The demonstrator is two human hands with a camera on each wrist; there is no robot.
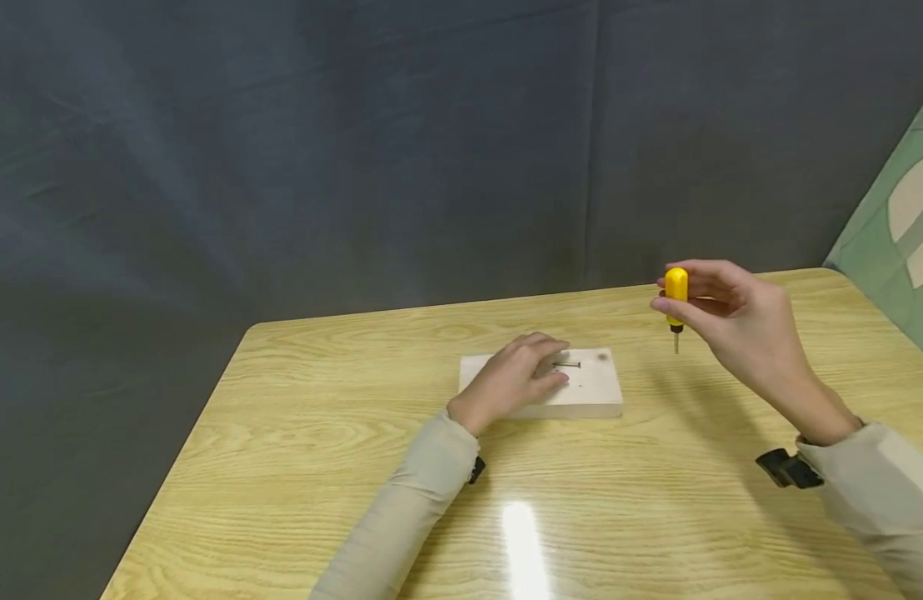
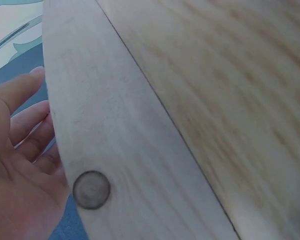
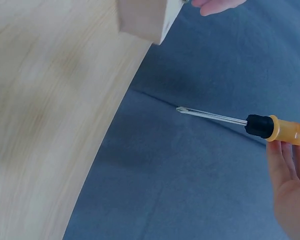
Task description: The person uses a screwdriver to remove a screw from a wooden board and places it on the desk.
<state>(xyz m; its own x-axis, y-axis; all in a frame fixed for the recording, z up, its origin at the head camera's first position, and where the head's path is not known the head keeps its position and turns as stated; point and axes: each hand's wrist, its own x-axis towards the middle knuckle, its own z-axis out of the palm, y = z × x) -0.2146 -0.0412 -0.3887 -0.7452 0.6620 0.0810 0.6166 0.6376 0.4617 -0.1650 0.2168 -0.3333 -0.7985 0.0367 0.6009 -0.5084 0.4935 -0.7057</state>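
Note:
A screwdriver with a yellow handle [image 1: 676, 286] and black collar is pinched upright in my right hand [image 1: 739, 321], tip down above the table. In the right wrist view its cross-shaped tip shows at the end of the bare shaft [image 3: 212, 116]. My left hand [image 1: 516, 371] rests over the left part of a pale wooden block [image 1: 600, 387], thumb and fingers spread apart. Between them a screw [image 1: 569, 364] appears on the block's top, partly hidden by the hand. The left wrist view shows the palm [image 2: 27, 195] beside the block, fingers loose.
The block sits on a light wood-grain table [image 1: 319, 450]. Dark cloth [image 1: 431, 167] hangs behind it, and a green patterned panel [image 1: 892, 225] stands at the right. A round dark knot [image 2: 91, 190] marks the block.

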